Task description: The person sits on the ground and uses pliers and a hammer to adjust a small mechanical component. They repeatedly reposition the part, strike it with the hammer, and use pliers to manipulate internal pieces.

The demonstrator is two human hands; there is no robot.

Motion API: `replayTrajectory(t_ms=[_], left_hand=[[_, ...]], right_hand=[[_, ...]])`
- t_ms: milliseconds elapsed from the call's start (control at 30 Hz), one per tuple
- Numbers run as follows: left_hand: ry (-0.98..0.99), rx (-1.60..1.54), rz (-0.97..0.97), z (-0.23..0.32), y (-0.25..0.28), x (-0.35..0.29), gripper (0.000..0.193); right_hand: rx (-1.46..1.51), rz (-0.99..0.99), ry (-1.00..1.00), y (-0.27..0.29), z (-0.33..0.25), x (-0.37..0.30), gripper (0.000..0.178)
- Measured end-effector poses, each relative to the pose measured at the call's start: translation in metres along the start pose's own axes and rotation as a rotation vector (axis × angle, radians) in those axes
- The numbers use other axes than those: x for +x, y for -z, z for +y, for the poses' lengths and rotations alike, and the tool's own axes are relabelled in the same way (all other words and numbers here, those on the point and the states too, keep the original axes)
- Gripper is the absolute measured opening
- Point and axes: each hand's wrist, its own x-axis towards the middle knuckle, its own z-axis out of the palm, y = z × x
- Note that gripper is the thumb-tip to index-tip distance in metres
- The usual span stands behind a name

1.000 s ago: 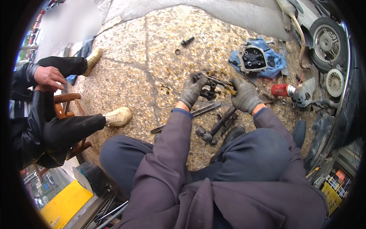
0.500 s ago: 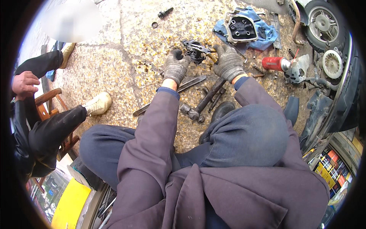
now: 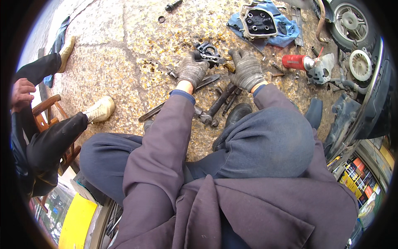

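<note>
My gloved left hand [image 3: 193, 70] is closed around a dark metal engine part [image 3: 207, 50] with a ring-like opening. From the other side, my gloved right hand [image 3: 247, 70] grips pliers with yellow handles [image 3: 228, 66]. The pliers' jaws reach to the part; whether they clamp it is too small to tell. Below my hands, on the ground, lie a hammer [image 3: 205, 118] and a long flat metal bar [image 3: 154, 111]. A small metal socket-like piece [image 3: 171, 74] rests beside my left wrist.
Farther right, an engine cover [image 3: 259, 23] sits on a blue cloth [image 3: 285, 37]. Near it lie a red spray can [image 3: 295, 62] and a wheel [image 3: 351, 23]. A dark bolt [image 3: 173, 5] and a ring [image 3: 161, 19] lie far off. Another person's shoe [image 3: 100, 109] is at left.
The metal part has turned in my left hand, so its ring-like opening shows more. The pliers have shifted lower against it. The whole view has moved slightly.
</note>
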Motion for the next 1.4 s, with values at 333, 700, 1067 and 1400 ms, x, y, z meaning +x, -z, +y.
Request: replayTrajectory(t_ms=[333, 700, 1067, 1400], left_hand=[[0.122, -0.136, -0.073, -0.025, -0.014, 0.01, 0.043], [0.079, -0.297, -0.051, -0.024, -0.006, 0.013, 0.038], [0.18, -0.135, 0.051, -0.031, 0.001, 0.016, 0.031], [0.062, 0.803, -0.191, -0.011, -0.013, -0.056, 0.052]], right_hand=[[-0.026, 0.181, 0.213, -0.017, 0.009, -0.011, 0.052], [-0.074, -0.015, 0.154, -0.008, -0.012, -0.018, 0.047], [0.044, 0.2, -0.026, -0.023, 0.025, -0.033, 0.052], [0.204, 0.358, -0.021, -0.044, 0.038, -0.033, 0.043]])
